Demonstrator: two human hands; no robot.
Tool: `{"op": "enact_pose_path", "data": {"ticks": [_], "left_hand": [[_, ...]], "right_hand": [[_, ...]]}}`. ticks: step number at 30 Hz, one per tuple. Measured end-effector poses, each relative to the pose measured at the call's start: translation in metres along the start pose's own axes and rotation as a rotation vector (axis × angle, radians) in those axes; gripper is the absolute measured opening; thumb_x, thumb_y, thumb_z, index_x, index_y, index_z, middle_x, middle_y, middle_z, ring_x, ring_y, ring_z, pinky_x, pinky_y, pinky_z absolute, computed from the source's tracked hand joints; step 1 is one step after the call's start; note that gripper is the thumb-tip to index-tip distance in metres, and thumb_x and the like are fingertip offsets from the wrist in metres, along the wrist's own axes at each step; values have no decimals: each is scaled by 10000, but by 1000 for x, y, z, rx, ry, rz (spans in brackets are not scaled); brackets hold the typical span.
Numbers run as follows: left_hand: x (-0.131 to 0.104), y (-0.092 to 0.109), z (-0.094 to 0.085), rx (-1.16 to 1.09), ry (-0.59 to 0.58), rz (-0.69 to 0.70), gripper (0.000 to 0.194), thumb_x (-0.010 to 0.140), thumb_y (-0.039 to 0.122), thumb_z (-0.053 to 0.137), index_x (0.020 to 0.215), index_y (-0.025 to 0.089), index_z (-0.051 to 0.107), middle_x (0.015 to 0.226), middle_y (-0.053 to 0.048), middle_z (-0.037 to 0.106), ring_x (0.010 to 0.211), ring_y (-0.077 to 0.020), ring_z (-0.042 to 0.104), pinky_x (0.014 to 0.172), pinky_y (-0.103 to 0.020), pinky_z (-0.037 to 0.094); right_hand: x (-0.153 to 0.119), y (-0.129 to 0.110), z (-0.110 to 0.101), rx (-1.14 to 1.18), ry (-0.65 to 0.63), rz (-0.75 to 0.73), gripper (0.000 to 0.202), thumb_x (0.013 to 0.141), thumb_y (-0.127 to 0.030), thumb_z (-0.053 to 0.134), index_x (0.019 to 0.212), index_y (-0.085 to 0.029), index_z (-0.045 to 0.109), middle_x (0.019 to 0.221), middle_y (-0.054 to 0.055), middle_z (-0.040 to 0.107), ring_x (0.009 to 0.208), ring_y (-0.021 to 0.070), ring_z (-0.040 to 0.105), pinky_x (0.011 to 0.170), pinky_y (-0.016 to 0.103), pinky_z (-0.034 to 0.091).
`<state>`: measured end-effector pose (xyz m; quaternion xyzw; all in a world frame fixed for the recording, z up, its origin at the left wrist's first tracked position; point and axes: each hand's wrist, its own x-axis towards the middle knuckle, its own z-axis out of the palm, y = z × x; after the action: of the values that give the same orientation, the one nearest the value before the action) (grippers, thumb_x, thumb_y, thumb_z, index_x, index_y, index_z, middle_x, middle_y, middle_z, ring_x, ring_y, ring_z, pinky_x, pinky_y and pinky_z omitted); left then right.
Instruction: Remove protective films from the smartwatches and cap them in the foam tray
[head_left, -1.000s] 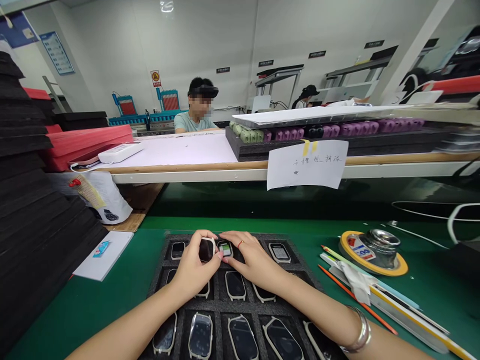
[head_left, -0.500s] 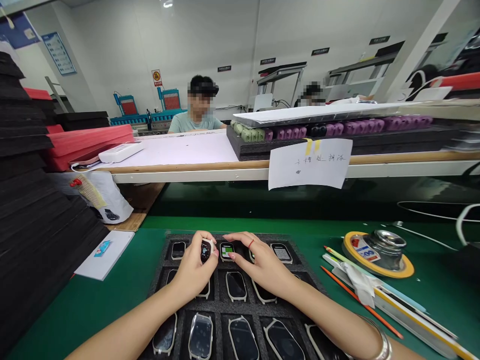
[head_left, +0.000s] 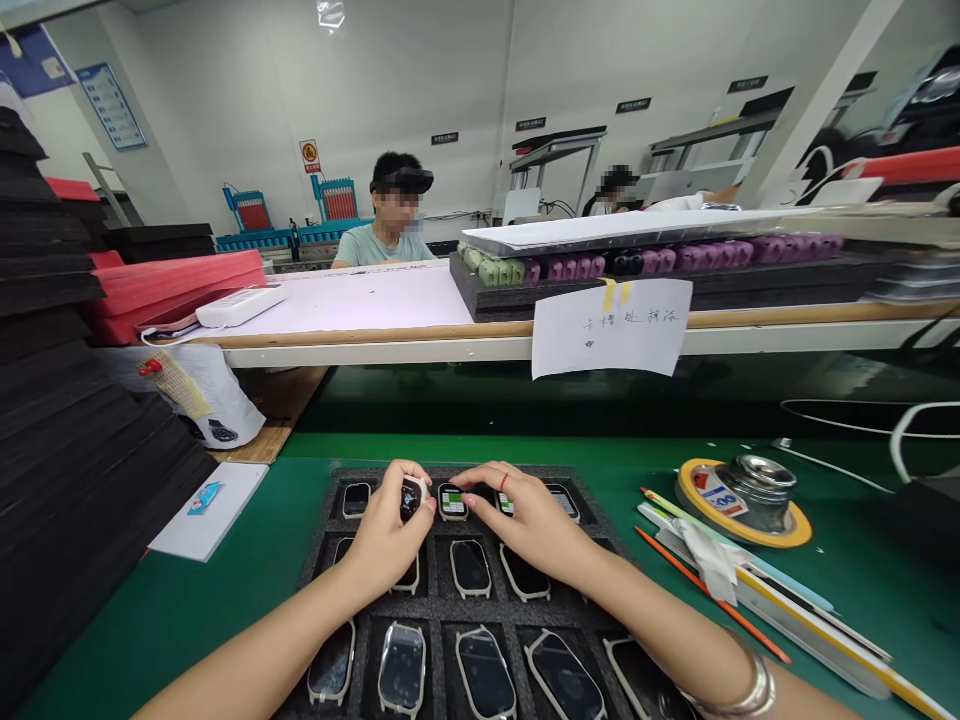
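Note:
My left hand is closed around a smartwatch body with a light case and a lit dark screen, at the back row of the black foam tray. Beside it, a second smartwatch body lies in its slot, its screen lit green and white. My right hand has its fingers stretched over this one, the thumb at its right edge. Part of another lit watch shows beneath the right hand. Strapless watches with dark screens, such as one in the front row, fill other slots.
Stacked black foam rises on the left beside a white pad. To the right lie a yellow tape roll around a metal-topped jar, and pens. A shelf edge crosses ahead; a co-worker sits beyond it.
My right thumb has shifted slightly up along the edge of the lit watch. The left hand keeps its hold on the other watch. The view has turned a little to the right.

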<state>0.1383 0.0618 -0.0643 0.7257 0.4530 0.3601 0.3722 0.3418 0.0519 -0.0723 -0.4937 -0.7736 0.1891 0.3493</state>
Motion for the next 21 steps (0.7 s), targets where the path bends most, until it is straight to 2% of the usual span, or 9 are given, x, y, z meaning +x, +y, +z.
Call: {"op": "enact_pose_path", "data": {"ticks": [4,7,10,13,16,18,21], "left_hand": [[0,1,-1,1,-23,-14,98,888,267,482,978,250,448,843,24,504,744,-160,468,687,-279,363],[0,1,-1,-10,-35,-14,104,886,269,489,980,251,447,840,26,505,739,-157,467,686,-275,367],[-1,2,0,-21,-45,-12,82,888,259,471,966,252,447,824,28,504,728,-155,468,675,-272,367],[-1,2,1,-25,-31,1,110,872,262,501,968,251,448,843,24,516,777,-164,493,707,-276,380],[-1,2,1,-21,-34,15,125,861,253,514,971,250,455,855,22,527,805,-167,509,722,-276,387],[-2,2,1,-16,-49,21,106,870,241,488,971,251,459,857,21,528,805,-167,513,714,-272,388],[-3,2,1,-8,-64,27,98,877,245,481,972,251,462,872,17,534,811,-168,520,708,-272,393]], "right_hand": [[-9,0,-35,-144,-8,50,198,928,-277,543,863,-207,717,890,79,741,925,294,653,838,431,492],[-28,6,-61,-399,-29,158,373,943,-354,489,620,-223,621,717,75,692,779,292,659,676,389,482],[-50,15,-75,-596,-62,254,465,939,-420,463,514,-236,502,648,69,651,684,272,654,576,355,454],[-65,23,-77,-578,-132,305,454,929,-444,459,531,-234,522,685,74,659,675,260,658,587,353,464],[-75,26,-68,-463,-194,355,355,914,-453,470,682,-231,621,747,65,660,634,232,643,599,357,471],[-79,28,-62,-410,-169,357,298,889,-472,504,762,-233,627,766,59,644,634,227,631,613,364,475],[-84,30,-56,-352,-118,351,254,842,-490,573,782,-243,575,762,49,631,641,229,619,603,358,468]]}}
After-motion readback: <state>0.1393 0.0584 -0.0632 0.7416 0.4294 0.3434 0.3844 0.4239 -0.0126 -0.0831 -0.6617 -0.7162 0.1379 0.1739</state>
